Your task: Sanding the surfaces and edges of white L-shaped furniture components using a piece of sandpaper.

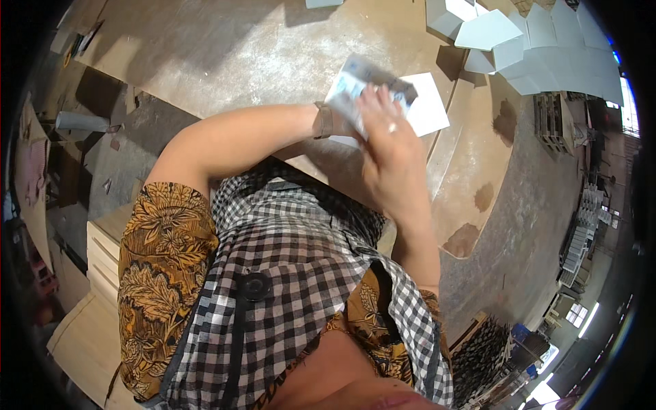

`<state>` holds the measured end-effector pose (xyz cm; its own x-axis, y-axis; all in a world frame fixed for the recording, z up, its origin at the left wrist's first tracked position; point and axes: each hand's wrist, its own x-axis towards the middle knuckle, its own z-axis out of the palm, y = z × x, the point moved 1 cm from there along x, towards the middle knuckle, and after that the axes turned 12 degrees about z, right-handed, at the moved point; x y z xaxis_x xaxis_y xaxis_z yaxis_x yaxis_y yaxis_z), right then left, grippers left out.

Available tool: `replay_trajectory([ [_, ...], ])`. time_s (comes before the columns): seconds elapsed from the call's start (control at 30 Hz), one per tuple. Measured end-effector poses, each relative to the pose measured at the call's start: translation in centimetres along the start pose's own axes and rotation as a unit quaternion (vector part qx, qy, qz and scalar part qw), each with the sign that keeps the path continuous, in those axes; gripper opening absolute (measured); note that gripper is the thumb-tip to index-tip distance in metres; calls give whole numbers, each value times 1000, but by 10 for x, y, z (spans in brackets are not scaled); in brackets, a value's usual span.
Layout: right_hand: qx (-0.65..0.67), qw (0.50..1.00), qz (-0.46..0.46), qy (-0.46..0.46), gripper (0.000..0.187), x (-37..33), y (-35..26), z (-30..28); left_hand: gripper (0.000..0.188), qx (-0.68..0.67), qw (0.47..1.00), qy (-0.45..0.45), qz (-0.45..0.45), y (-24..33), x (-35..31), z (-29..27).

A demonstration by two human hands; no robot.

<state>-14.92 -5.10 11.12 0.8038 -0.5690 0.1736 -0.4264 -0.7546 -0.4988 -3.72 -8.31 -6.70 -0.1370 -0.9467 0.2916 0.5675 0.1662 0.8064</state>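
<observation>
My right hand, with a ring on one finger, lies over a printed grey-blue sheet. Its fingers stretch out flat across the print and look slightly blurred. Under the sheet's right side rests a white panel of paper or card on the table. From the left comes my other forearm with a brown watch at the wrist. Only the back part of my left hand shows beside the sheet; my right hand and the sheet hide its fingers.
The brown worktable has pale scuffs and dark stains near its right edge. Several white folded boxes stand at the far right. A pale cylinder is at the left, and a wooden crate stands on the floor at right.
</observation>
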Motion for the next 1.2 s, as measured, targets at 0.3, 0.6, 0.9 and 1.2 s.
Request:
replay_trajectory([
  [0.3, -74, 988, 38, 129, 40, 7, 54, -20, 43, 119, 981, -137, 74, 43, -5, 3],
  [0.6, -13, 1000, -24, 2, 51, -12, -9, 2, 43, 10, 1000, 11, 2, 38, -23, -3],
  [0.9, -53, 993, 70, 84, 47, -34, 42, -28, 42, -135, 988, 58, -48, 35, -4, 17],
  [1.2, -34, 998, 9, 46, 48, -20, 5, -3, 40, -261, 955, 107, -88, 47, -9, 28],
])
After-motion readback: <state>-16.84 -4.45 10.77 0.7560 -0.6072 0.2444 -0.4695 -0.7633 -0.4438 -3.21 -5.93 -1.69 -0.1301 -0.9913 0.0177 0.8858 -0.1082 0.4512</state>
